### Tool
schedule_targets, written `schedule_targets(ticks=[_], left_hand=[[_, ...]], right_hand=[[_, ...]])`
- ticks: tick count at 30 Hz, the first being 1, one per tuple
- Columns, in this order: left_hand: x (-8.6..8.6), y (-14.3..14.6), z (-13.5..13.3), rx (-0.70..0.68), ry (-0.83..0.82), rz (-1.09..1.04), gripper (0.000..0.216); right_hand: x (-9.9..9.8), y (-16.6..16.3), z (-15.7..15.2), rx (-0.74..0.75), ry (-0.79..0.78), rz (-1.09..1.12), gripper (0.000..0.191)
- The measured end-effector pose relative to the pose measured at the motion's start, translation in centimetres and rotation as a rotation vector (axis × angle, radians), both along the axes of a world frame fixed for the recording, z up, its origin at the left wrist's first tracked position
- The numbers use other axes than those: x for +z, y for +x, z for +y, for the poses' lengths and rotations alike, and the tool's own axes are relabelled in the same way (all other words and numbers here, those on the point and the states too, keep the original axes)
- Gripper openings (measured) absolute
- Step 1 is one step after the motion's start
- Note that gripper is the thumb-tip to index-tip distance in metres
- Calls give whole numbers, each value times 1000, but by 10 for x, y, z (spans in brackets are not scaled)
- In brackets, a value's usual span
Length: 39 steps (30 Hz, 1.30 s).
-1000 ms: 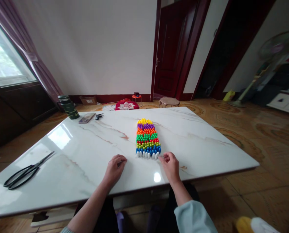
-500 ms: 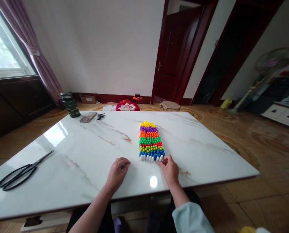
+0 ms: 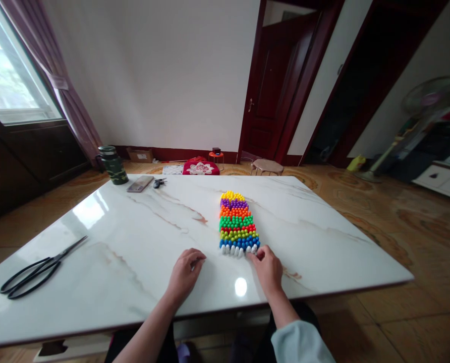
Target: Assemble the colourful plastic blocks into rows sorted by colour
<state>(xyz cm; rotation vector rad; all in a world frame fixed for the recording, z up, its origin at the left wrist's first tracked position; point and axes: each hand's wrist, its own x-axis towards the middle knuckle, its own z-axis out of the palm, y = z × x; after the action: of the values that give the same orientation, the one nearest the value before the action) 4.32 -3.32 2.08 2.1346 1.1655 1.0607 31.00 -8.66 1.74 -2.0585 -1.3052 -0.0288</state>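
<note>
Small round-headed coloured beads [image 3: 237, 222] stand packed in bands on the table: yellow farthest, then purple, orange, green, red, olive and blue. Nearest me runs a row of white beads [image 3: 233, 250]. At the right end of that row is my right hand [image 3: 268, 267], thumb and fingers pinched on a white bead; the fingers partly cover it. My left hand [image 3: 186, 272] rests on the table to the left of the beads, apart from them. Its fingers are curled and pressed against the thumb; what is between them, if anything, is too small to make out.
Black-handled scissors [image 3: 39, 269] lie on the marble-patterned table [image 3: 134, 262] at the left. At its far left stand a camouflage flask [image 3: 113, 165], a phone [image 3: 140, 184] and keys [image 3: 159, 183]. Beyond the table are a stool [image 3: 267, 166] and a fan [image 3: 429, 101].
The view has shifted slightly, so everything sits a little farther right and lower. Both hands keep nearly the same place relative to the beads; the right fingers are still at the white row's end.
</note>
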Motion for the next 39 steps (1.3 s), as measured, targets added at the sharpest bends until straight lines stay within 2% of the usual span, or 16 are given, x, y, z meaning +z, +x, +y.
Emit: schedule_targets(ticks=[6,10,11,13,16,19,22,25,30,35,39], left_hand=[[1,-2,-1,4,10,18,17],[-1,-1,-6,19,41,73,22],[-2,1,-9,35,49,88,31],[-4,9,-14,70,52,124,62],[-5,33,-15,58,8,207,107],[-4,61,-3,45,1,201,123],[-3,83,18,11,69,151,125],[-3,92,38,-13,82,156,127],[-4,92,49,-35,61,154,122],[-2,87,47,-62,21,101,118],[3,75,49,-79,-9,29,101]], right_hand=[[0,1,-1,24,36,93,37],[-1,6,-4,53,308,298,41],[-2,8,-3,57,373,355,44],[-4,15,3,60,418,459,54],[-8,25,22,79,346,571,70],[-9,34,45,182,271,662,79],[-8,39,63,303,259,759,77],[-6,40,77,358,253,800,76],[-3,31,91,474,185,612,69],[0,9,91,461,150,511,63],[3,-20,92,390,223,505,56]])
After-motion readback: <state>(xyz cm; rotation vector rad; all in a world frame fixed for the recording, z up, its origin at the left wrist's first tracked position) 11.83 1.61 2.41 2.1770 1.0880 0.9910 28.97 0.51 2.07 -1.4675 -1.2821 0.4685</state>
